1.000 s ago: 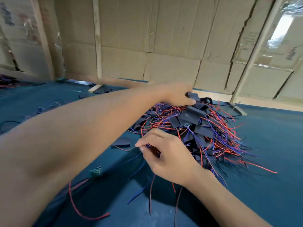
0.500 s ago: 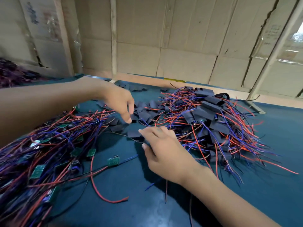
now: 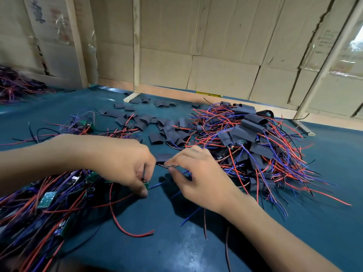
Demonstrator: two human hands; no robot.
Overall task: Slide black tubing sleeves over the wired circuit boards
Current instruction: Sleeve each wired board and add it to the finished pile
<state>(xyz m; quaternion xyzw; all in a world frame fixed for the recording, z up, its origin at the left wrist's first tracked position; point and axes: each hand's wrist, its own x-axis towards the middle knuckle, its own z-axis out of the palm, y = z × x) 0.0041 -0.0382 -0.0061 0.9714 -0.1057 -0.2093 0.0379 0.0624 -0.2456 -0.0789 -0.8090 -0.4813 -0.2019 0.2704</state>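
Teal bench (image 3: pixel 176 242), cardboard wall behind. L hand (image 3: pixel 125 163) pinched small green board (image 3: pixel 146 186) at its edge, fingers curled; R hand (image 3: pixel 200 173) pinched black sleeve (image 3: pixel 164 158) at 12 o'clock of board, just beside. Sleeve prob light, floppy, mouth flattens — grip its sides. Board stiff, leads limp; hold by edges. Done pile (image 3: pixel 245 138) at 2 o'clock.
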